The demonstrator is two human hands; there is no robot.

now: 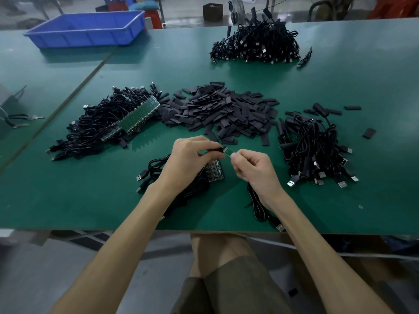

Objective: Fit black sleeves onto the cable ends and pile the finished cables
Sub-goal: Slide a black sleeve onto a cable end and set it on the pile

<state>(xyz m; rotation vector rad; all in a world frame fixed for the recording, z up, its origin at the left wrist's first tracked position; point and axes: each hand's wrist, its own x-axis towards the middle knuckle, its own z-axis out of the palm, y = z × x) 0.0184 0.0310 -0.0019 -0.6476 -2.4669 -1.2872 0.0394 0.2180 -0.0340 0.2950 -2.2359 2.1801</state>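
- left hand [191, 155] pinches a black sleeve [216, 150]; right hand [251, 165] pinches the cable end [227, 150] (a small green board).
- they lie end to end, left to right, touching between the hands.

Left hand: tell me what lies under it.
Under the left hand lies a small bundle of black cables with USB plugs and a stack of green circuit boards on the green table. The wrist covers the bundle's middle.
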